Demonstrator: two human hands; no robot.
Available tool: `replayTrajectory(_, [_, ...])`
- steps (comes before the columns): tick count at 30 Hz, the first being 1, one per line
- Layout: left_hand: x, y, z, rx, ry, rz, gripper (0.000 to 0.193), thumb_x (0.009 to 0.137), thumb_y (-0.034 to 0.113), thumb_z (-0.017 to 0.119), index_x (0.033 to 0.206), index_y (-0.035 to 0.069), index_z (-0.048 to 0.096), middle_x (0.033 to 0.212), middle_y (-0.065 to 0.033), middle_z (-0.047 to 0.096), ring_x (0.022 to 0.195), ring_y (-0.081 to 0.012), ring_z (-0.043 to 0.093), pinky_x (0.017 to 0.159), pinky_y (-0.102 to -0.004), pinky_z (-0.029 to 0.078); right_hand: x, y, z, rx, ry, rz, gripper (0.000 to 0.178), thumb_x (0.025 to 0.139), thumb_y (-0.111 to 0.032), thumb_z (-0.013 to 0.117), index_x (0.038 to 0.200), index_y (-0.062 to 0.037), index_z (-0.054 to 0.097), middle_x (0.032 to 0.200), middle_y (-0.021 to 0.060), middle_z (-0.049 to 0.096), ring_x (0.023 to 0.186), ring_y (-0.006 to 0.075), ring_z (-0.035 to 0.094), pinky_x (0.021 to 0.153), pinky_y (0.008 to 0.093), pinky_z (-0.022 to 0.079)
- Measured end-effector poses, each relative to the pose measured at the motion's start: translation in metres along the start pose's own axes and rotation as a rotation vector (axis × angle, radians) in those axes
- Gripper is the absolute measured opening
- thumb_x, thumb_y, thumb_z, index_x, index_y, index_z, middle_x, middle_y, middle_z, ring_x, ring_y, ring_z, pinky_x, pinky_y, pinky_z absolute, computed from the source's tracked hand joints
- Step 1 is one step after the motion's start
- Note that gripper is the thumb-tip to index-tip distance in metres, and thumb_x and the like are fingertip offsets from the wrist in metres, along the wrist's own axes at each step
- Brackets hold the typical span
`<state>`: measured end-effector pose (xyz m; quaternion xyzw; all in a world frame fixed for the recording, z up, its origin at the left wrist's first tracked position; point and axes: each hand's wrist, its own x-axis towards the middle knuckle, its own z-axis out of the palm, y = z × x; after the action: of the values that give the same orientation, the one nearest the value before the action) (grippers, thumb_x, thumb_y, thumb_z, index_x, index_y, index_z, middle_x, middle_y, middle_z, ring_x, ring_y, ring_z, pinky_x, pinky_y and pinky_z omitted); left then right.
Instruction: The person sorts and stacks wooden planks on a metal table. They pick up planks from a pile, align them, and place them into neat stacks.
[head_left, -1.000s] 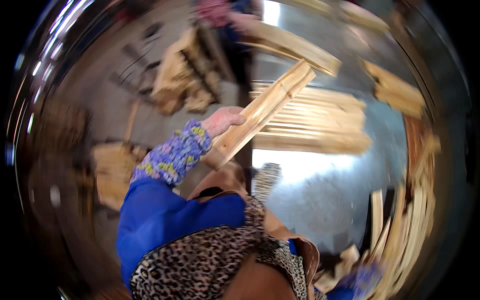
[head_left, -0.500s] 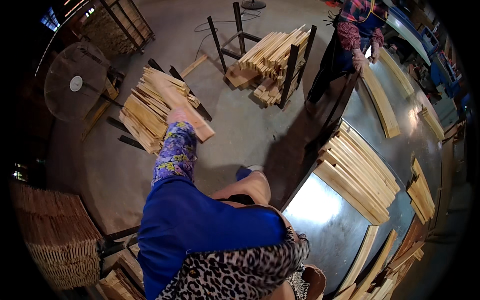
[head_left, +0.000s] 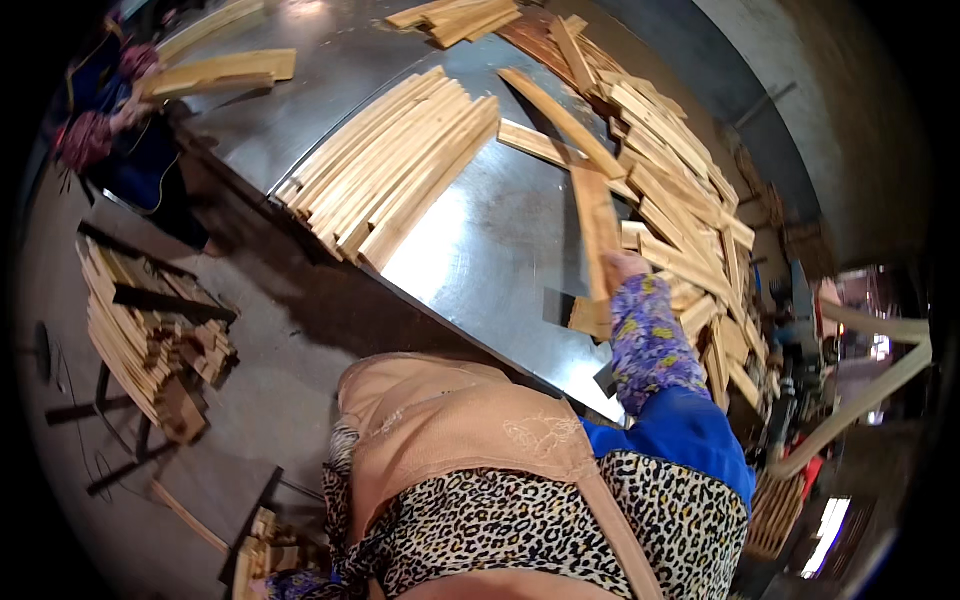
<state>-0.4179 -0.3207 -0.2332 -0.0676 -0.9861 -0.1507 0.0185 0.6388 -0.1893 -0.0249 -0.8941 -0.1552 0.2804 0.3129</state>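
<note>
My right hand (head_left: 625, 266), in a purple floral cuff, grips a flat wooden board (head_left: 594, 215) near its lower end, above the metal table (head_left: 520, 240). The board is slightly blurred. Beside it lies a large loose pile of boards (head_left: 680, 220). A curved board (head_left: 562, 120) and a short straight one (head_left: 540, 143) lie just beyond. At the lower left edge, my left hand (head_left: 261, 588) is barely visible next to a stack of boards (head_left: 270, 550); its fingers are too hidden to read.
A neat row of boards (head_left: 400, 160) lies across the table's middle. A co-worker (head_left: 125, 130) at the far left handles a board (head_left: 225, 72) on the table. A metal rack of boards (head_left: 150, 340) stands on the floor. Several boards (head_left: 455, 18) lie at the far edge.
The view has swung right, from the floor stacks to the table. My left hand, earlier with a board over the left stack, is now at the lower edge. My right hand has appeared, holding a board.
</note>
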Motion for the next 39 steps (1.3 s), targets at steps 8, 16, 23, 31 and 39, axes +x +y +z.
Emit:
replayTrajectory(8, [-0.006, 0.117, -0.052, -0.326, 0.220, 0.178, 0.059, 0.107, 0.042, 0.068, 0.144, -0.004, 0.065, 0.133, -0.0276, 0.073, 0.121, -0.0448, 0.070, 0.106, -0.0494, 0.057, -0.087, 0.050, 0.261, 0.281, -0.078, -0.097, 0.069, 0.100, -0.044, 0.075, 0.144, 0.0090, 0.065, 0.127, 0.0225, 0.077, 0.117, 0.0339, 0.073, 0.103, 0.0438, 0.059])
replayTrajectory(16, [-0.321, 0.349, -0.035, -0.716, -0.716, 0.933, 0.050, 0.104, 0.014, 0.072, 0.150, -0.001, 0.060, 0.147, -0.0204, 0.064, 0.134, -0.0319, 0.064, 0.115, -0.0423, 0.052, -0.113, -0.100, 0.333, 0.016, -0.428, -0.540, 0.081, 0.101, -0.052, 0.069, 0.159, 0.0008, 0.049, 0.136, 0.0297, 0.073, 0.129, 0.0474, 0.068, 0.114, 0.0496, 0.052])
replayTrajectory(23, [-0.621, 0.421, -0.058, -0.476, -1.143, 1.854, 0.034, 0.094, 0.019, 0.076, 0.125, 0.004, 0.076, 0.127, -0.0205, 0.076, 0.120, -0.0411, 0.071, 0.107, -0.0481, 0.056, 0.072, -0.158, 0.232, -0.403, 0.131, -0.331, 0.085, 0.094, -0.053, 0.079, 0.156, -0.0054, 0.046, 0.142, 0.0226, 0.065, 0.134, 0.0404, 0.063, 0.116, 0.0491, 0.051])
replayTrajectory(31, [-0.727, 0.491, 0.005, -0.217, -1.369, 1.474, 0.049, 0.107, 0.034, 0.063, 0.142, 0.001, 0.068, 0.135, -0.0236, 0.073, 0.128, -0.0396, 0.069, 0.112, -0.0466, 0.052, 0.144, -0.157, 0.174, -0.400, -0.111, -0.214, 0.100, 0.087, -0.049, 0.082, 0.166, -0.0065, 0.038, 0.137, 0.0236, 0.067, 0.135, 0.0357, 0.064, 0.117, 0.0520, 0.050])
replayTrajectory(39, [-0.789, 0.555, 0.017, -0.172, -2.081, 0.778, 0.066, 0.097, 0.026, 0.075, 0.153, -0.004, 0.057, 0.128, -0.0169, 0.075, 0.109, -0.0282, 0.075, 0.098, -0.0410, 0.061, 0.143, -0.088, 0.125, -0.510, -0.496, -0.814, 0.054, 0.094, -0.044, 0.074, 0.134, -0.0065, 0.072, 0.121, 0.0245, 0.076, 0.116, 0.0404, 0.073, 0.105, 0.0496, 0.056])
